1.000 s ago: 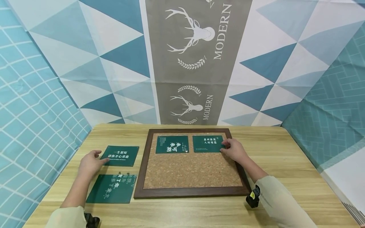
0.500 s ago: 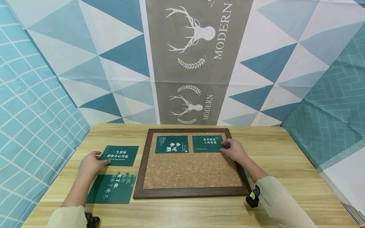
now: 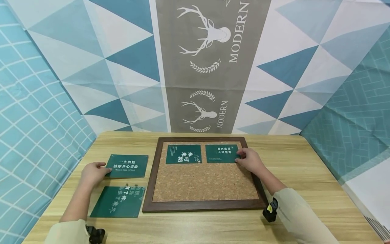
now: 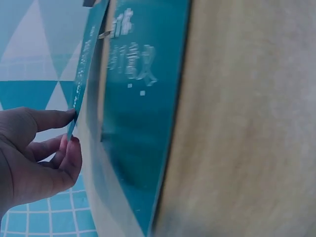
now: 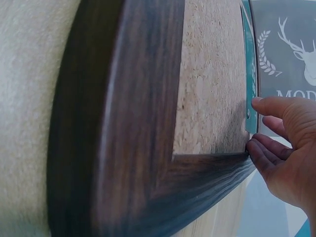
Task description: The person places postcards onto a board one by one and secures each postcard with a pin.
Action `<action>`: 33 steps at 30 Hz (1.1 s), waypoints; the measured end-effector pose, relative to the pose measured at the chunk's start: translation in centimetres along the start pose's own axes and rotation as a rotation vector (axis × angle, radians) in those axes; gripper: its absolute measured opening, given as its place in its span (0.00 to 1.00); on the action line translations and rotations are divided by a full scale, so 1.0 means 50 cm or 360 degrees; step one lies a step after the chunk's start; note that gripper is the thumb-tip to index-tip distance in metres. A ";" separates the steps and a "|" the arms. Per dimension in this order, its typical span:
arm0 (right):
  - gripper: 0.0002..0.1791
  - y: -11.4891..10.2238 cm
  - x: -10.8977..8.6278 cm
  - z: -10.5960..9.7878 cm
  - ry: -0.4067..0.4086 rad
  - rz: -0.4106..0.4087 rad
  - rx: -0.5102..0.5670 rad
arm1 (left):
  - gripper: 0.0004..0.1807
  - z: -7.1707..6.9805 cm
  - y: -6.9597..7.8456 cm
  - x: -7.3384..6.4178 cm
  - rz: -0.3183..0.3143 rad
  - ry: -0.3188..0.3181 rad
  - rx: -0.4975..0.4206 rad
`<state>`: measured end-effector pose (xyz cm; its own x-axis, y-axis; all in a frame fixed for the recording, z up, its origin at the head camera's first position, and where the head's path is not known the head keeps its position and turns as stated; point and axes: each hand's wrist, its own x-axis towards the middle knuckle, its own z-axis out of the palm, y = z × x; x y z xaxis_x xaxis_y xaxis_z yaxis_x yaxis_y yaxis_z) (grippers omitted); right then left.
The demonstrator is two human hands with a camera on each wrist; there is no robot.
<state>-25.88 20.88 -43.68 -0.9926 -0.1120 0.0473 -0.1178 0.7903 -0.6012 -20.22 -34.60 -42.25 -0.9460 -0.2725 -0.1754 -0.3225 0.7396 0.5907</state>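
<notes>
My left hand pinches the lower left corner of a green card with white lettering between thumb and fingers. In the left wrist view that card is tilted up off the table. Over on the cork board, my right hand touches the right edge of another green card with thumb and fingertips. The right wrist view has its thumb on this card, the other fingertips near the frame. A third card lies beside it on the cork.
A fourth green card lies on the wooden table left of the board. Small dark bits, too small to identify, sit at its top edge. The board's brown frame stands raised. Patterned cloth walls close off the back and sides.
My left hand first reached onto the left card and took hold of its corner; it has since drawn slightly left, tilting the card. The right hand stays in place.
</notes>
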 end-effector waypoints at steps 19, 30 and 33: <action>0.17 -0.004 0.003 -0.004 -0.0014 -0.0002 -0.0012 | 0.29 -0.044 -0.019 0.002 0.0033 -0.0248 -0.0524; 0.17 -0.002 0.001 -0.001 -0.0017 -0.0018 -0.0021 | 0.31 -0.056 -0.031 -0.009 0.0005 -0.0309 -0.0613; 0.16 0.000 0.001 0.000 -0.0018 -0.0027 -0.0019 | 0.32 -0.053 -0.034 -0.011 -0.0003 -0.0310 -0.0644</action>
<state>-25.90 20.87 -43.66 -0.9901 -0.1322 0.0480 -0.1349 0.7955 -0.5907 -19.09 -37.36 -41.06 -0.9462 -0.1242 -0.2987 -0.3226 0.4286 0.8439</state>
